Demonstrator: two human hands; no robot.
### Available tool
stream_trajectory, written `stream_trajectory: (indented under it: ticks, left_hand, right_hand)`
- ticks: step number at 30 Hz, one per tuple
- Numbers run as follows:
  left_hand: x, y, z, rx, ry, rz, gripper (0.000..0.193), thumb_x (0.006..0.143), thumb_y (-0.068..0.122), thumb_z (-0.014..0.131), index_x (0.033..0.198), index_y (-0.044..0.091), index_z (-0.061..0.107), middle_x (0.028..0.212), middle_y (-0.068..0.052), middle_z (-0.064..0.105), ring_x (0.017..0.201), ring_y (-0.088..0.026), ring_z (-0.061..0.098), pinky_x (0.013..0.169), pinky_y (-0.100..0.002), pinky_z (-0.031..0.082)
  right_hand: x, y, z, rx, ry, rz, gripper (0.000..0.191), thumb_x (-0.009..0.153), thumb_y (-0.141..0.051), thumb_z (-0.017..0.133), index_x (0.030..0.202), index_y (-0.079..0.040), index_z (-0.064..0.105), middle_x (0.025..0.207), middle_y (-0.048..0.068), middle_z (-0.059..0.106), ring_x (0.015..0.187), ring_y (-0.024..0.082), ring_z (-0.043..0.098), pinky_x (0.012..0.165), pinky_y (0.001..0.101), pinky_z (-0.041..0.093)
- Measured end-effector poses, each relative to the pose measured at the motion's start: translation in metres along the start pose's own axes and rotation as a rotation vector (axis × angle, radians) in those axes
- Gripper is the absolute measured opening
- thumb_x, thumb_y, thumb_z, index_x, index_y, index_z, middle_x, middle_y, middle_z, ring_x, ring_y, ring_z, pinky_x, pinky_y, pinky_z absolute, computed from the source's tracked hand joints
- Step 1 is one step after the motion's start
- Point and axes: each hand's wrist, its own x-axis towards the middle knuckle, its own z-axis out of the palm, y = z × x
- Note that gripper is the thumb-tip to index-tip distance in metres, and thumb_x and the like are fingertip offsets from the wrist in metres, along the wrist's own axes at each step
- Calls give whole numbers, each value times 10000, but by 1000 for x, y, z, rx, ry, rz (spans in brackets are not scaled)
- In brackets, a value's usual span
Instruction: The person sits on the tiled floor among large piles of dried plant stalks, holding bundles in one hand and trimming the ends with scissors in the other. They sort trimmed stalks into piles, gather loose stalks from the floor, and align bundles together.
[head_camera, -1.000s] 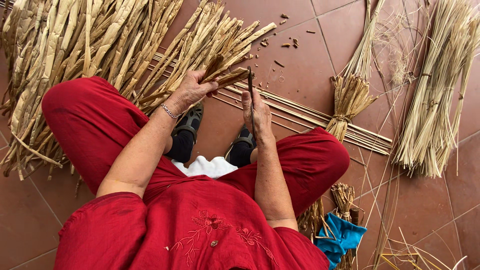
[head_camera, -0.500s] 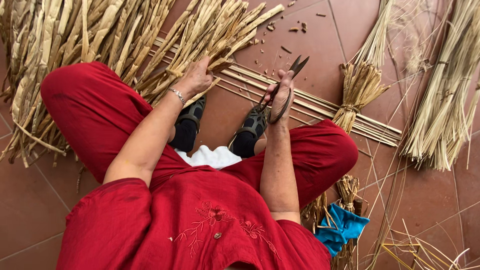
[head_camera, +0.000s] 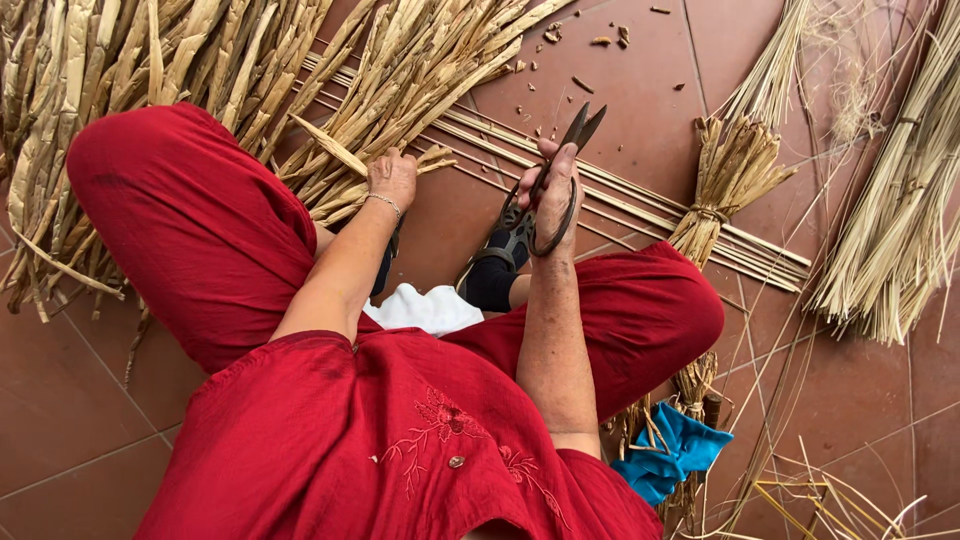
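A person in red is sitting on the tiled floor (head_camera: 620, 90), working with dried stalks.

The left hand (head_camera: 392, 178) is closing on a dried leaf strip (head_camera: 335, 150) from the big pile (head_camera: 200, 60); the right hand (head_camera: 556, 190) is gripping scissors (head_camera: 555, 170), blades nearly together, pointing up. I think short, steady cuts are best. Bare tiles are lying ahead; tied bundles (head_camera: 735, 165) are crowding the right.
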Motion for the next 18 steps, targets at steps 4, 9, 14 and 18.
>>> stream_trajectory:
  ticks: [4, 9, 14, 18]
  left_hand:
    - [7, 1, -11, -221, -9, -71, 94, 750, 82, 798, 839, 90, 766, 932, -151, 680, 863, -306, 643, 717, -460, 552]
    - [14, 1, -44, -1333, -193, -59, 165, 920, 101, 756, 1072, 42, 734, 884, -59, 734, 792, -152, 679, 716, -316, 547]
    - [-5, 0, -68, -1734, -311, 87, 263, 903, 120, 776, 1146, 45, 709, 888, 0, 719, 755, -76, 656, 671, -227, 548]
    - [-17, -2, -67, -1763, -333, 105, 238, 913, 103, 779, 1133, 41, 713, 852, 21, 685, 726, -60, 623, 646, -223, 512]
  right_hand:
    - [-1, -1, 3, -79, -19, -33, 697, 1067, -592, 417, 1338, 34, 559, 745, 10, 578, 591, 68, 510, 550, 224, 434]
    - [0, -2, 17, -351, -18, -72, 666, 1053, -586, 408, 1303, -7, 621, 721, -6, 567, 562, 61, 488, 513, 224, 408]
    - [-14, 0, 33, -651, -130, -87, 612, 1050, -587, 436, 1353, -87, 616, 817, 14, 622, 743, 114, 594, 677, 287, 515]
    - [-23, -2, 36, -749, -144, -80, 603, 1036, -581, 447, 1400, -123, 591, 875, 52, 675, 836, 167, 650, 779, 325, 538]
